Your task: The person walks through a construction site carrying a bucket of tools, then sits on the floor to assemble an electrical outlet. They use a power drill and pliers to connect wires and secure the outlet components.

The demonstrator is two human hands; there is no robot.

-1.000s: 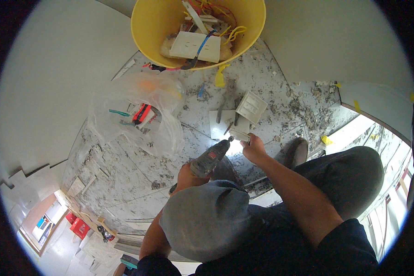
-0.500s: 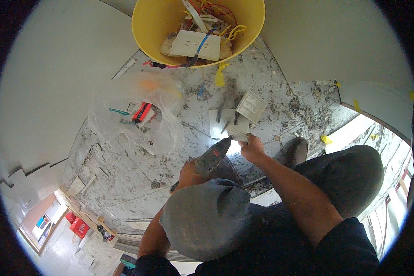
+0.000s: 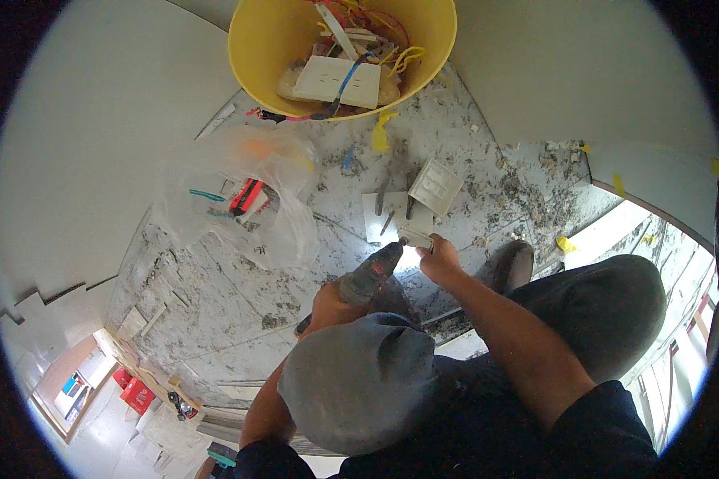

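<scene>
My left hand (image 3: 327, 306) is wrapped around a dark power drill (image 3: 369, 276), its lamp lighting the floor ahead. The drill's front end meets a small off-white plastic piece (image 3: 415, 239). My right hand (image 3: 439, 262) grips that piece at its right end, fingers closed. Whether the bit has entered it is too small to tell. Just beyond lies a white flat plate (image 3: 373, 226) with thin dark tools on it, and a white square box (image 3: 437, 187) stands beside them, open side up. My grey cap hides part of the left wrist and the drill's rear.
At the far side stands a yellow bucket (image 3: 252, 60) with wires and white switch plates in it. A clear plastic bag (image 3: 284, 231) lies to the left, with a red-and-black tool (image 3: 246, 197) in it. Grey panels rise on both sides; debris and yellow tape scraps litter the floor.
Almost nothing differs. The drill and the off-white piece keep their contact, with only a slight shift of the hands and of the whole view.
</scene>
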